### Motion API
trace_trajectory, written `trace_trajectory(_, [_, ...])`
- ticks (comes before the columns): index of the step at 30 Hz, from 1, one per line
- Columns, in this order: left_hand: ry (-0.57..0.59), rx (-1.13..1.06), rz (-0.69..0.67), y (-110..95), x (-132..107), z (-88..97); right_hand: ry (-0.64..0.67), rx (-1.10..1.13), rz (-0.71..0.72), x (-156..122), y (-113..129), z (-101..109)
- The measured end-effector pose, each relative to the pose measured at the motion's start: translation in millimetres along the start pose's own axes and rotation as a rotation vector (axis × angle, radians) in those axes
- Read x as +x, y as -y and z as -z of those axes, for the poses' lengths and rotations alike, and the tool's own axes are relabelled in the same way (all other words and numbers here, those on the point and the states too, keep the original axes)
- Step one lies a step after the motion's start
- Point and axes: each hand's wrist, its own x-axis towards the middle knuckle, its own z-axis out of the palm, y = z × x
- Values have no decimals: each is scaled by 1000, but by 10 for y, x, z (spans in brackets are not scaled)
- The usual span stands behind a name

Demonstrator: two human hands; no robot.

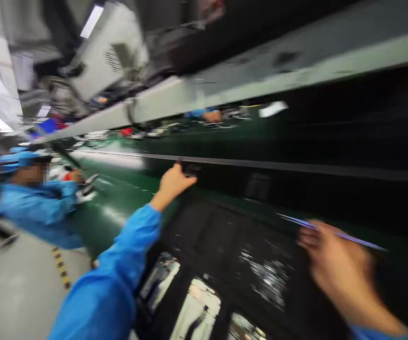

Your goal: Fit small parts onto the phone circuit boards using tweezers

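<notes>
I see the person in blue sleeves stretching the left hand (173,185) far forward over the green bench (115,200). Near its thumb and fingertips there is a small dark object (192,170), but it is blurred, and I cannot tell if the hand grips it or only touches it. The right hand (334,262) has its fingers closed around a thin pointed tool (361,241), which lies slanted across the hand, its pointed end towards the left.

Between the 2 arms is a dark work surface (204,226). On its near part I count 3 flat devices with bright inner parts: the left device (161,278), the middle device (198,309) and the right device (244,327), partly cut by the lower edge of the view. Beyond the right device, nearer to the right hand, lies a heap of small shiny pieces (269,278). On the left, 1 co-worker (37,203) in blue sits at the same bench.
</notes>
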Motion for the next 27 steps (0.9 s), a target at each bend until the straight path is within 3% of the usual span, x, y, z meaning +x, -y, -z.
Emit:
trace_trajectory(3, [79, -43, -98, 43, -250, -396, -444, -66, -322, -457, -242, 512])
trace_trajectory(5, [131, -41, -195, 5, -657, -688, -544, -48, -425, -548, -290, 606])
trace_trajectory(9, [236, -28, -363, -191, -1430, -1219, -369, 52, -517, -520, -232, 550])
trace_trajectory(12, [272, -37, -451, -240, -1626, -1467, -219, 58, -592, -562, -196, 523])
trace_trajectory(17, [195, 15, -816, -23, -1502, -1514, -87, 14, -685, -687, -250, 527])
trace_trajectory(19, [173, 25, -993, 51, -1347, -1464, -62, 10, -715, -694, -258, 529])
trace_trajectory(23, [237, -108, -1414, 98, -999, -1404, -27, -27, -766, -655, -212, 550])
trace_trajectory(27, [289, -188, -1519, 106, -818, -1401, -7, -109, -800, -622, -151, 563])
